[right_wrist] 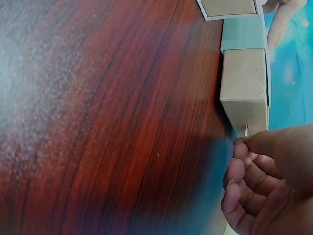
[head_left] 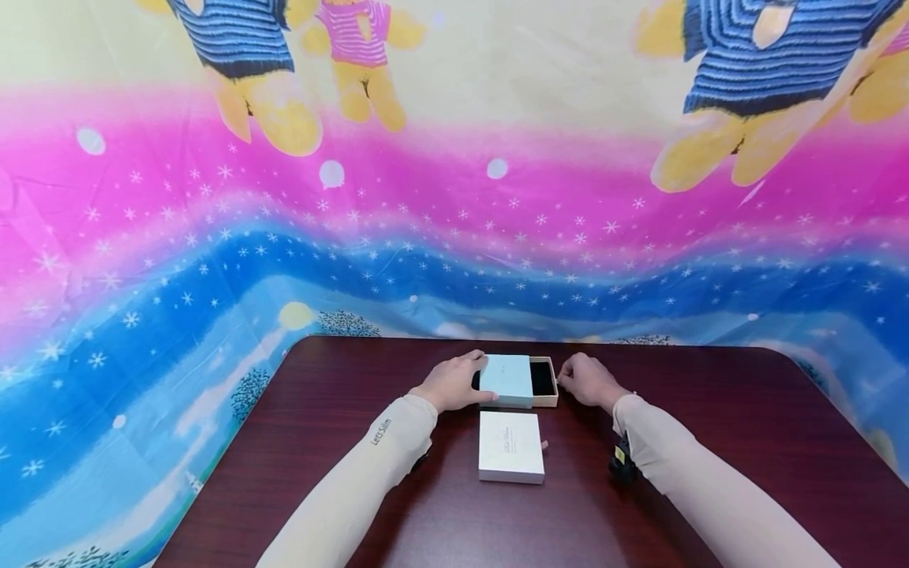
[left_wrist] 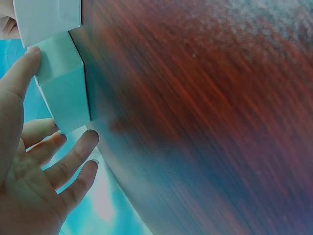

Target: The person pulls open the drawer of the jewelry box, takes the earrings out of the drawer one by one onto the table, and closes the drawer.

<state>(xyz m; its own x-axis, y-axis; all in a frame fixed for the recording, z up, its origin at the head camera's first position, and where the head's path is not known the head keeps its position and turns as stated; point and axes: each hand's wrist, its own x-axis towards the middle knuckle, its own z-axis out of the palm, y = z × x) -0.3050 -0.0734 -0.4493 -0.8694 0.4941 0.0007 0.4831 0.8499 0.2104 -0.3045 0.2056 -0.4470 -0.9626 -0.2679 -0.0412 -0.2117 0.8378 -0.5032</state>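
A light blue box sleeve (head_left: 506, 379) lies near the back of the table, with its beige drawer (head_left: 545, 401) slid partway out to the right. Black lining shows inside that drawer. My left hand (head_left: 456, 384) holds the sleeve at its left end, thumb on the near side and fingers on the far side; the left wrist view shows the thumb and fingertips (left_wrist: 44, 129) against the pale green-looking sleeve (left_wrist: 66, 98). At the drawer's right end, my right hand (head_left: 591, 380) pinches a small pull tab (right_wrist: 246, 130) between thumb and curled fingers. The tab is mostly hidden by the fingertips.
In front of the blue box lies a white box (head_left: 510, 448) with faint lettering and a small pinkish tab (head_left: 544, 445) on its right side. Both rest on a dark red wooden table (head_left: 319, 473). A printed cloth (head_left: 454, 197) hangs behind the table's back edge.
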